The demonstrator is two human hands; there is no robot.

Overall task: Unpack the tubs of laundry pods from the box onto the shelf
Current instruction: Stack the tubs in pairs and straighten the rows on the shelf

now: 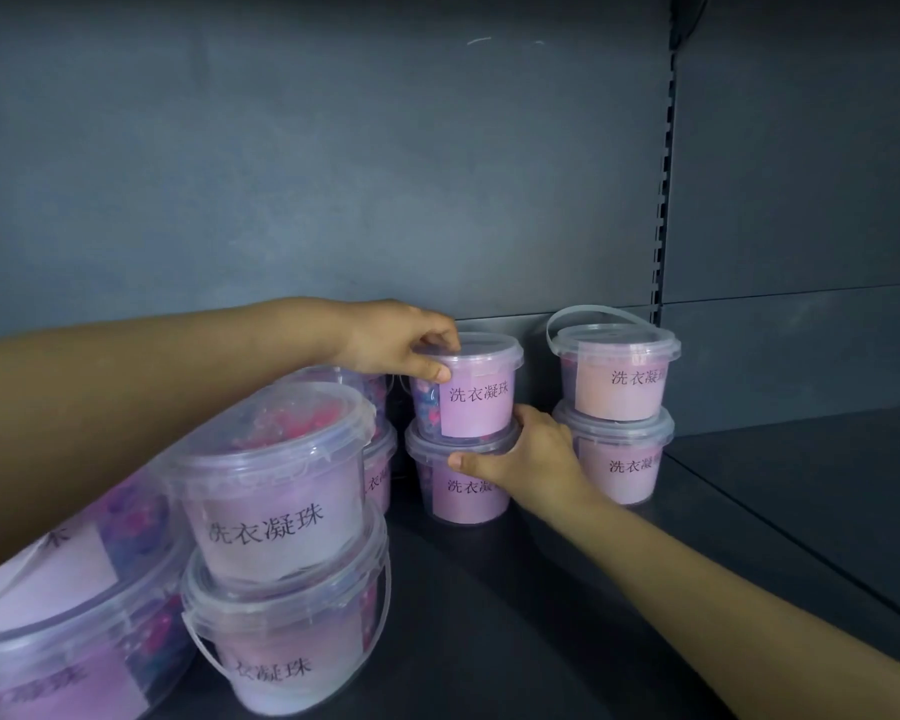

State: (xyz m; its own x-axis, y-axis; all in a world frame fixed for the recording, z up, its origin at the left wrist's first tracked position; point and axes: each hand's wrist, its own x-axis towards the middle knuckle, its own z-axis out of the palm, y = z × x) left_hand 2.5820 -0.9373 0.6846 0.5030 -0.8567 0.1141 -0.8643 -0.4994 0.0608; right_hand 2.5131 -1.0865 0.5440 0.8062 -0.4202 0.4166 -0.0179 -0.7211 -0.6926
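Clear upper tub stacked on lower tub, your left hand pinching its lid, right hand curled round its base.

Left arm in from the left edge, bare, forearm near level; your left hand arches over the upper tub, fingertips curled onto its lid rim, thumb pressed to its side. Right arm up from lower right; your right hand wraps the lower tub, thumb flat along the front beneath its lid, fingers curled round the right side.
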